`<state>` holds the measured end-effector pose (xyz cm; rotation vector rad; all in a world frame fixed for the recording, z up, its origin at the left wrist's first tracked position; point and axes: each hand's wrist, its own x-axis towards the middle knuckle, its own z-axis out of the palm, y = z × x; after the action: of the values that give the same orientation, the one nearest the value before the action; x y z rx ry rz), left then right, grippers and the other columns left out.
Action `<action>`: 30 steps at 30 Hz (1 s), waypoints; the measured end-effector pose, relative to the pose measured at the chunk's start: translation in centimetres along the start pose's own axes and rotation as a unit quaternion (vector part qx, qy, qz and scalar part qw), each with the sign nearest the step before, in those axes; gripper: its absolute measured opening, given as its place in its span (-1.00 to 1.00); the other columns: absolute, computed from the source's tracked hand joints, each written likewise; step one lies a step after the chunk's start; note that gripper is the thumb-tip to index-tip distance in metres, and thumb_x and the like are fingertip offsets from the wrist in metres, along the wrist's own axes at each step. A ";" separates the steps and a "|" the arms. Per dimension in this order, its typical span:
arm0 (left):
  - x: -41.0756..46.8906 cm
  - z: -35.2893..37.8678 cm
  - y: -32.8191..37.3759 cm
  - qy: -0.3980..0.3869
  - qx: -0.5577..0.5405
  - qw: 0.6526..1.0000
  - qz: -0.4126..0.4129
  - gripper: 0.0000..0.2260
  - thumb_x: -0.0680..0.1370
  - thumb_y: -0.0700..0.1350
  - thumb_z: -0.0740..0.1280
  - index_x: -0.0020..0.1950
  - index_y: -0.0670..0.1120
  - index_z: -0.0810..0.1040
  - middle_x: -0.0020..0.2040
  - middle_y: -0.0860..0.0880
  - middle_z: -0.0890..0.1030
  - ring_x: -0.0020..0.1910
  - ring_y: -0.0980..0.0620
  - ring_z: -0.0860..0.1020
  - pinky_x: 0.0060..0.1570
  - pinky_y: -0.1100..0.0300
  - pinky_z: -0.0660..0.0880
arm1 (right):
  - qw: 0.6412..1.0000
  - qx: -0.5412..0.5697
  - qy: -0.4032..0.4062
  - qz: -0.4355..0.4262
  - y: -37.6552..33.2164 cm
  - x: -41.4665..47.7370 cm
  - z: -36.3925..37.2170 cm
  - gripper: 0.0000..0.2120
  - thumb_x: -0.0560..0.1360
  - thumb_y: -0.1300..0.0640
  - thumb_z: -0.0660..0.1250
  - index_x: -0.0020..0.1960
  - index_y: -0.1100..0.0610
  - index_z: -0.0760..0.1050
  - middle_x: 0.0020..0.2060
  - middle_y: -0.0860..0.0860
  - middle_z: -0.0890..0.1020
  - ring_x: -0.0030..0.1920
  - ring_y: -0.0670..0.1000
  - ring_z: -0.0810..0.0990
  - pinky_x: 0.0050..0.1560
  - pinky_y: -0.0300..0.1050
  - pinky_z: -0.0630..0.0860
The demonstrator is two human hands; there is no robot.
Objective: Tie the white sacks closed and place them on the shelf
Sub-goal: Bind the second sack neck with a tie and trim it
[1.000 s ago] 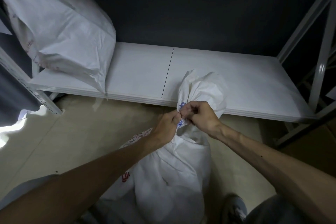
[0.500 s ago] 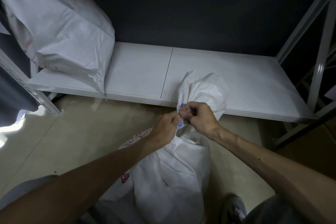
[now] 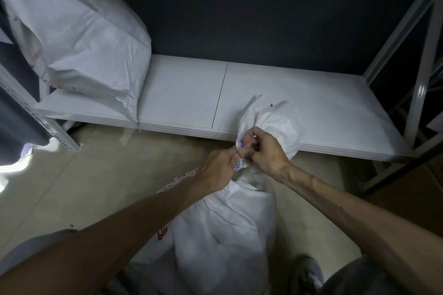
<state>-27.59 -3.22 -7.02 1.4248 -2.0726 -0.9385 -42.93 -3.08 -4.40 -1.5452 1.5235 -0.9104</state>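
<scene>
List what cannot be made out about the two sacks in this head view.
Knot on the floor sack: head view, the left hand and right hand grip the neck and cover it; tied or not unclear.
Red print on it: head view, partly behind the left forearm, unreadable.
Shelf sack: head view, top and left edges cut it off; its neck unseen.

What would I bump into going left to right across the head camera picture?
First the sack on the shelf → left hand → right hand → shelf's metal post. Both hands pinch the floor sack at its neck; it overlaps them, so I skip it.
</scene>
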 end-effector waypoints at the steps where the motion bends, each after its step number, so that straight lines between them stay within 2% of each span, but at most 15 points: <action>1: 0.0 0.0 0.0 0.004 -0.008 1.000 -0.006 -0.74 0.68 -0.16 0.14 0.19 -0.20 0.58 -0.03 -0.21 0.67 -0.05 -0.18 0.58 -0.05 0.07 0.42 | 1.000 0.001 -0.004 0.001 0.0 0.0 -0.1 -0.77 0.47 0.38 0.40 -0.16 0.09 0.43 -0.40 -0.03 0.63 -0.37 -0.08 0.57 -0.24 -0.22 0.55; 4: -0.2 0.0 0.0 0.020 -0.028 0.999 -0.025 -0.77 0.67 -0.17 0.15 0.00 -0.26 0.54 -0.14 -0.21 0.62 -0.18 -0.13 0.51 -0.18 0.08 0.35 | 1.000 0.017 -0.023 0.012 0.1 0.1 -0.2 -0.82 0.46 0.40 0.41 -0.13 0.15 0.52 -0.33 0.12 0.63 -0.35 -0.01 0.56 -0.24 -0.19 0.55; 6: -0.3 0.1 -0.1 0.033 -0.032 0.998 -0.029 -0.76 0.67 -0.14 0.16 -0.07 -0.27 0.49 -0.17 -0.22 0.61 -0.17 -0.18 0.52 -0.16 0.01 0.42 | 0.999 0.015 -0.025 0.017 0.3 0.0 -0.2 -0.84 0.46 0.42 0.39 -0.14 0.17 0.57 -0.31 0.12 0.63 -0.33 0.00 0.56 -0.27 -0.26 0.53; 8: -0.5 0.5 -0.2 0.042 -0.031 0.998 -0.040 -0.77 0.67 -0.09 0.17 -0.07 -0.22 0.42 -0.12 -0.23 0.62 -0.10 -0.21 0.54 -0.08 -0.04 0.45 | 1.000 0.011 -0.013 0.017 0.4 -0.1 0.0 -0.87 0.47 0.39 0.41 -0.15 0.18 0.61 -0.30 0.08 0.65 -0.30 -0.04 0.58 -0.25 -0.32 0.53; 11: -0.8 1.1 -0.3 0.059 -0.026 0.997 -0.053 -0.85 0.67 -0.05 0.17 -0.01 -0.10 0.31 -0.10 -0.15 0.60 -0.07 -0.14 0.52 -0.12 0.05 0.38 | 1.000 0.015 0.003 0.018 0.9 -0.4 0.6 -0.88 0.49 0.34 0.40 -0.15 0.16 0.64 -0.27 0.03 0.67 -0.26 -0.08 0.60 -0.18 -0.32 0.52; 14: -1.1 1.2 -0.2 0.087 -0.051 0.994 -0.051 -0.83 0.66 -0.06 0.21 0.05 -0.16 0.36 -0.14 0.04 0.49 -0.15 0.01 0.48 -0.19 0.22 0.29 | 0.999 0.032 0.007 0.020 1.0 -0.8 0.7 -0.90 0.51 0.35 0.37 -0.12 0.22 0.64 -0.26 0.05 0.66 -0.29 -0.08 0.58 -0.22 -0.35 0.50; 16: -1.3 1.3 0.0 0.103 -0.080 0.990 -0.056 -0.82 0.66 -0.07 0.24 0.06 -0.17 0.34 -0.19 0.11 0.45 -0.22 0.07 0.47 -0.24 0.25 0.29 | 0.999 0.035 0.001 0.015 0.8 -0.8 0.5 -0.89 0.52 0.36 0.36 -0.11 0.23 0.64 -0.25 0.06 0.66 -0.30 -0.08 0.58 -0.21 -0.33 0.51; 21: -1.4 1.2 0.0 0.116 -0.099 0.987 -0.054 -0.85 0.67 -0.07 0.21 0.03 -0.10 0.27 -0.30 0.06 0.53 -0.33 0.14 0.47 -0.34 0.23 0.28 | 0.998 0.054 0.011 0.014 0.4 -0.6 0.9 -0.82 0.51 0.38 0.35 -0.15 0.15 0.63 -0.26 0.15 0.67 -0.31 -0.03 0.59 -0.19 -0.19 0.56; 23: -1.4 1.1 0.1 0.132 -0.106 0.984 -0.059 -0.87 0.68 -0.09 0.18 0.05 -0.10 0.24 -0.25 0.01 0.54 -0.30 0.12 0.47 -0.37 0.32 0.31 | 0.998 0.063 0.017 0.011 0.2 -0.7 1.1 -0.82 0.50 0.39 0.35 -0.15 0.16 0.63 -0.31 0.10 0.65 -0.34 -0.06 0.57 -0.22 -0.24 0.55; 25: -1.5 1.1 0.2 0.139 -0.106 0.982 -0.067 -0.85 0.68 -0.09 0.18 0.06 -0.13 0.24 -0.19 -0.05 0.54 -0.25 0.03 0.46 -0.36 0.37 0.32 | 0.998 0.059 0.028 0.007 0.3 -0.8 1.2 -0.81 0.49 0.40 0.36 -0.16 0.14 0.63 -0.34 0.04 0.64 -0.36 -0.10 0.57 -0.23 -0.27 0.54; 28: -1.5 1.5 0.2 0.130 -0.097 0.984 -0.071 -0.85 0.68 -0.09 0.18 0.05 -0.13 0.26 -0.19 -0.03 0.52 -0.23 0.01 0.46 -0.34 0.28 0.23 | 0.998 0.040 0.038 0.004 0.5 -0.9 1.2 -0.75 0.47 0.39 0.37 -0.21 0.07 0.62 -0.40 -0.04 0.62 -0.39 -0.14 0.56 -0.24 -0.26 0.54; 30: -1.5 1.7 0.0 0.124 -0.090 0.986 -0.066 -0.87 0.68 -0.09 0.17 0.03 -0.11 0.26 -0.20 -0.07 0.55 -0.25 -0.03 0.48 -0.32 0.20 0.25 | 0.999 0.030 0.038 0.006 0.4 -0.9 1.2 -0.74 0.46 0.39 0.39 -0.23 0.05 0.61 -0.41 -0.08 0.60 -0.40 -0.18 0.55 -0.26 -0.28 0.53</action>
<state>-28.20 -1.38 -8.14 1.5119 -1.6875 -0.9204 -42.02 -2.10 -5.29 -1.4727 1.5421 -1.0093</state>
